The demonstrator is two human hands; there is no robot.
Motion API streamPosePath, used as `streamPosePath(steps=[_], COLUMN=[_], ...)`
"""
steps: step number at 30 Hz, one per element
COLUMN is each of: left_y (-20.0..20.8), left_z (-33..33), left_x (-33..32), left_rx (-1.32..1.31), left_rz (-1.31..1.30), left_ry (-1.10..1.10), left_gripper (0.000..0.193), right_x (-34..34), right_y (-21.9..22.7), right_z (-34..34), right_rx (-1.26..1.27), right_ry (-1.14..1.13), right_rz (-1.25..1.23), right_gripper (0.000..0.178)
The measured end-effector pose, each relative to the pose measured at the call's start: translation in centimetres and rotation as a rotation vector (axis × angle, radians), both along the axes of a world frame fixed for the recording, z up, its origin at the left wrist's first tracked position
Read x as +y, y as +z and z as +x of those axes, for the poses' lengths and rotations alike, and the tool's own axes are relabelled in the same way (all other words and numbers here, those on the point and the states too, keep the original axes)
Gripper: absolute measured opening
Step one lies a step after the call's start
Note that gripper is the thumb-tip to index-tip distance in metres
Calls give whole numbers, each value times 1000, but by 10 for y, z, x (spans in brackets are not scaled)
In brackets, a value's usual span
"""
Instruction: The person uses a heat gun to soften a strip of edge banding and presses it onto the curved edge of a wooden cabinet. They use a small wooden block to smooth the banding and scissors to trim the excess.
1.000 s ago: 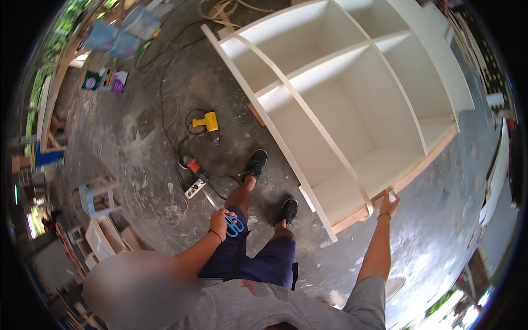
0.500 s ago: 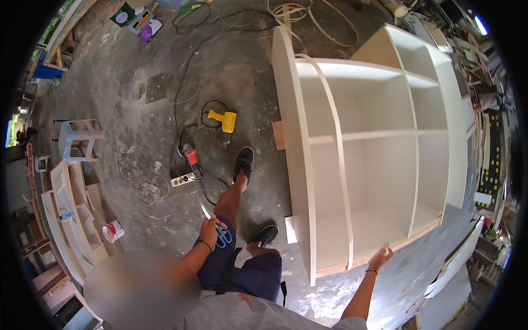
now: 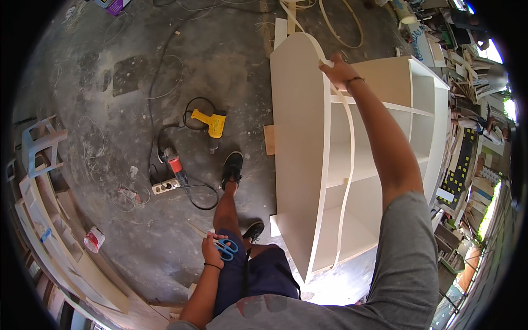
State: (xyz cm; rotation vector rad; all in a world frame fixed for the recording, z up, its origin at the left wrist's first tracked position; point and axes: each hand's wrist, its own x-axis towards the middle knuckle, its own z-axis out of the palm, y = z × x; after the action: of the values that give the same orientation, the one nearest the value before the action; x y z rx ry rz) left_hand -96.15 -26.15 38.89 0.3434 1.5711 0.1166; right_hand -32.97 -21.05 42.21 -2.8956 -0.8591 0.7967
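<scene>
My left hand (image 3: 211, 253) is closed around a pair of scissors with blue handles (image 3: 226, 249), low over my thigh. A pale, blurred length sticks out past its fingers; whether that is the blades I cannot tell. With my right arm stretched out, my right hand (image 3: 340, 71) grips a long cream edging strip (image 3: 351, 137) at the far end of a white shelf cabinet (image 3: 300, 126). From there the strip hangs loosely down across the open compartments toward the near end. The cabinet's rounded side panel faces left.
On the floor to the left lie a yellow corded power tool (image 3: 210, 122), a red and black angle grinder (image 3: 174, 163) and a white power strip (image 3: 165, 186). A blue-grey stool (image 3: 41, 146) and a small tub (image 3: 94, 240) stand further left. Coiled strip (image 3: 352, 27) lies beyond the cabinet.
My right hand has moved from the cabinet's near end to its far end and taken hold of the strip. The view has shifted; my left hand still holds the scissors.
</scene>
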Motion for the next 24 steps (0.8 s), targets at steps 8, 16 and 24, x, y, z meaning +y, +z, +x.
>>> streamPosePath(steps=[8, 16, 24], left_y=[-7, -3, -3], left_z=[1, 15, 19], left_x=[-13, -32, -46], left_rx=[69, 113, 58], left_rz=[-35, -13, -4], left_ry=[0, -69, -58], left_gripper=[28, 22, 28], right_x=[31, 18, -14], right_y=[-8, 4, 15], right_z=[-9, -30, -64], right_rx=[-16, 33, 35], right_ry=[26, 9, 40], right_rz=[-144, -143, -167], right_gripper=[64, 61, 57])
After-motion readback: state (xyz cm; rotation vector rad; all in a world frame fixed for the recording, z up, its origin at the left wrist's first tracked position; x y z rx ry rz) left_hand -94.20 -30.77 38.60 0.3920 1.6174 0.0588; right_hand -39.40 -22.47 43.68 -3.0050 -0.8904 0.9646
